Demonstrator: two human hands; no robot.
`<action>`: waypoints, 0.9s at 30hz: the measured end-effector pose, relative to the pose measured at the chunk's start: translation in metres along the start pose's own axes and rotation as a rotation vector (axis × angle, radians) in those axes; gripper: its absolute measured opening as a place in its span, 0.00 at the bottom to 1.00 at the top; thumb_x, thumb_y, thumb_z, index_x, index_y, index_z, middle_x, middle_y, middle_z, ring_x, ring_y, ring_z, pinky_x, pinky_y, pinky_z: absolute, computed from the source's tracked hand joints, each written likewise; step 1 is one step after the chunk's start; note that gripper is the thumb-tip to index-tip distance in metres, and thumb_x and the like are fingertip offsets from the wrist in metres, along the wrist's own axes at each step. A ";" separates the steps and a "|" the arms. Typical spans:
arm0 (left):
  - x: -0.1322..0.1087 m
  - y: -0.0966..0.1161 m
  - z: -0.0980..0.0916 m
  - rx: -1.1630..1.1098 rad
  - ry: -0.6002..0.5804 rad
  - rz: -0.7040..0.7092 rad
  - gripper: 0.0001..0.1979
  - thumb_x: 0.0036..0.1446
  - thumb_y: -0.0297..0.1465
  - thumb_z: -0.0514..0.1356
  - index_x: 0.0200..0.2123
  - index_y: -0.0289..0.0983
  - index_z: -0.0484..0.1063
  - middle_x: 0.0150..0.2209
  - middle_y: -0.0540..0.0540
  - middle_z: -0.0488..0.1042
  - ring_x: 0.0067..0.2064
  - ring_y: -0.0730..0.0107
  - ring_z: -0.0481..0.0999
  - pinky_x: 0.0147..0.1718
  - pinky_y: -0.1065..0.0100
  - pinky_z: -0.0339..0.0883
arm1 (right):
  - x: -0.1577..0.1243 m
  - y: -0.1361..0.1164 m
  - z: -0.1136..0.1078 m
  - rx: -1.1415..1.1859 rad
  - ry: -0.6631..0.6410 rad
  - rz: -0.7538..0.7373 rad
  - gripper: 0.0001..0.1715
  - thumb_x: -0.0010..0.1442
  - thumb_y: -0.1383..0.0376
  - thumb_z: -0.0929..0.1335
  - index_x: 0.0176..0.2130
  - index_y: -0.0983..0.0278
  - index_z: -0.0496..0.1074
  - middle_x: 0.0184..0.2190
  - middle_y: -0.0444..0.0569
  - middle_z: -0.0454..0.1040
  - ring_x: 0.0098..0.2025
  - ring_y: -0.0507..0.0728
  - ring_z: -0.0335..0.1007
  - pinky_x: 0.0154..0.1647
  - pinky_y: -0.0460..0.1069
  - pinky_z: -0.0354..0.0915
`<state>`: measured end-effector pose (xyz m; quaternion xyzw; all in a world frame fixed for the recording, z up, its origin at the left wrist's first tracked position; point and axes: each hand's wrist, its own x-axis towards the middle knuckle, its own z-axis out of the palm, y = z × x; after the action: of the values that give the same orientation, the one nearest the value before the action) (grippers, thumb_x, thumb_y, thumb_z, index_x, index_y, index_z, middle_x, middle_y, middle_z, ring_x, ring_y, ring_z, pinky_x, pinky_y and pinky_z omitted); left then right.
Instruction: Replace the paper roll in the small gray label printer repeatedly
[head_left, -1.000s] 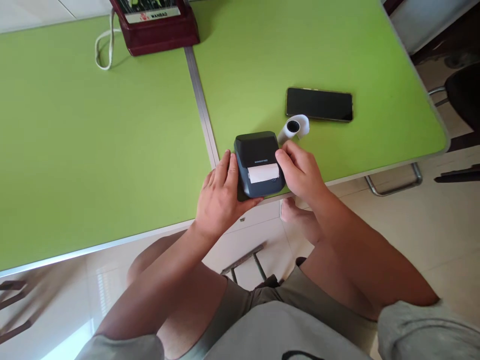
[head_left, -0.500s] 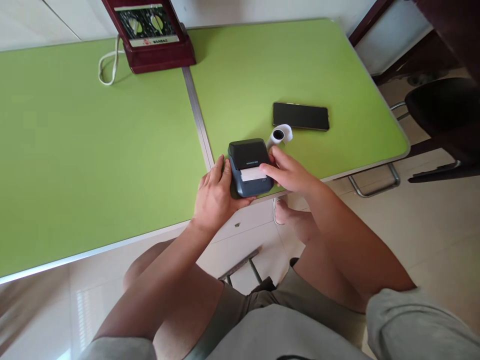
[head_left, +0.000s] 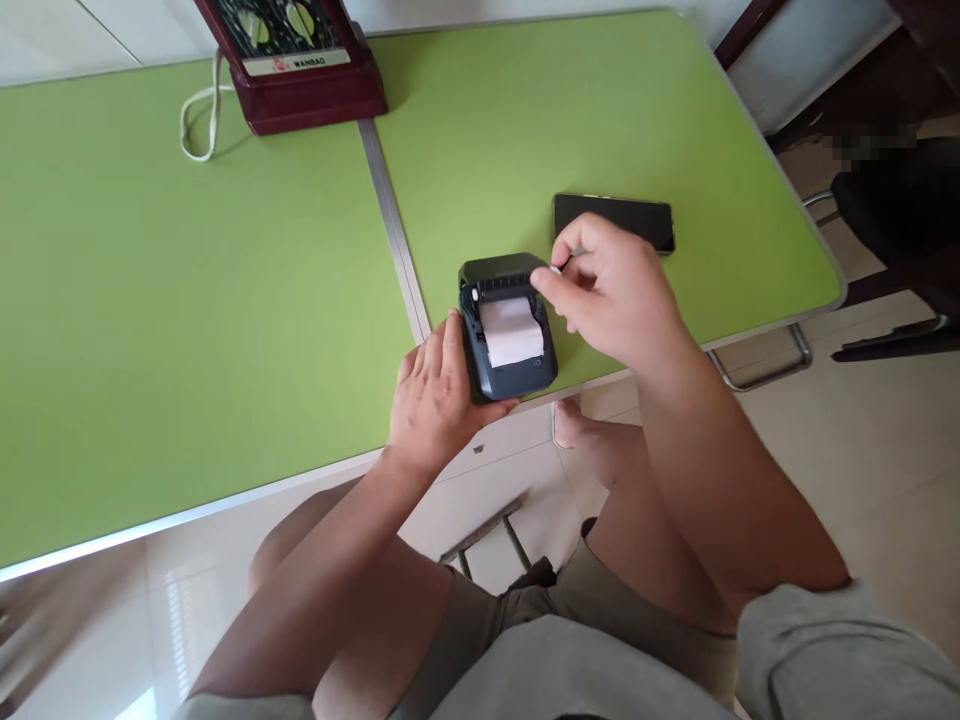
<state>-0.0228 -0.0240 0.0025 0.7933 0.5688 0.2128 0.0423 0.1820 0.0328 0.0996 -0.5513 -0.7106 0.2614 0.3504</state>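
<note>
A small dark blue-black label printer (head_left: 517,380) sits at the front edge of the green table, its lid (head_left: 501,266) raised. Inside the opened printer lies white paper (head_left: 513,334), its strip reaching over the front. My left hand (head_left: 435,392) grips the printer's left side, with the thumb along its front. At the lid's right edge is my right hand (head_left: 611,290), its fingers curled and the thumb touching the lid. A bit of white shows between those fingers; the loose paper roll is otherwise hidden by this hand.
A black phone (head_left: 637,220) lies behind my right hand, partly covered by it. At the back of the green table (head_left: 225,300) stands a dark red appliance (head_left: 315,98) with knobs and a white cord (head_left: 196,150). A dark chair (head_left: 907,210) is at the right.
The printer lid has swung up, exposing the paper inside. My right hand has moved up from the printer's front right to the lid edge, covering the loose roll. My left hand stays in place.
</note>
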 end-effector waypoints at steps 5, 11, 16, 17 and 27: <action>0.000 0.002 -0.002 0.054 -0.004 0.025 0.60 0.54 0.63 0.65 0.72 0.23 0.54 0.65 0.23 0.70 0.64 0.40 0.75 0.59 0.52 0.71 | 0.008 -0.008 0.009 -0.212 -0.013 -0.135 0.03 0.64 0.66 0.70 0.36 0.59 0.71 0.34 0.43 0.82 0.28 0.53 0.72 0.34 0.52 0.60; 0.000 0.004 -0.002 0.044 -0.007 0.011 0.60 0.53 0.62 0.67 0.72 0.24 0.54 0.66 0.25 0.70 0.63 0.40 0.75 0.59 0.51 0.71 | 0.010 -0.019 0.017 -0.767 -0.296 -0.102 0.18 0.62 0.72 0.69 0.46 0.55 0.81 0.40 0.48 0.85 0.35 0.60 0.75 0.30 0.52 0.52; 0.001 0.006 -0.005 0.034 -0.026 0.009 0.58 0.54 0.60 0.68 0.72 0.24 0.55 0.65 0.26 0.71 0.63 0.42 0.75 0.60 0.51 0.70 | 0.020 -0.023 0.021 -0.850 -0.395 -0.051 0.27 0.60 0.71 0.70 0.55 0.51 0.78 0.40 0.48 0.84 0.34 0.61 0.76 0.33 0.52 0.57; 0.001 0.006 -0.005 0.031 -0.030 0.008 0.58 0.53 0.59 0.68 0.72 0.24 0.55 0.65 0.26 0.71 0.63 0.42 0.75 0.61 0.52 0.70 | 0.021 -0.023 0.021 -0.835 -0.390 -0.072 0.27 0.60 0.72 0.70 0.55 0.51 0.78 0.40 0.47 0.84 0.35 0.61 0.76 0.34 0.52 0.59; 0.001 0.010 -0.009 0.014 -0.056 -0.001 0.57 0.52 0.54 0.72 0.73 0.25 0.55 0.66 0.27 0.70 0.66 0.43 0.72 0.63 0.53 0.68 | 0.000 0.006 -0.035 0.161 -0.217 0.043 0.28 0.47 0.63 0.75 0.50 0.54 0.76 0.40 0.43 0.82 0.26 0.51 0.64 0.26 0.49 0.57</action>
<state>-0.0172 -0.0282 0.0144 0.7991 0.5692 0.1863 0.0527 0.2128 0.0340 0.1164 -0.5051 -0.7089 0.3832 0.3090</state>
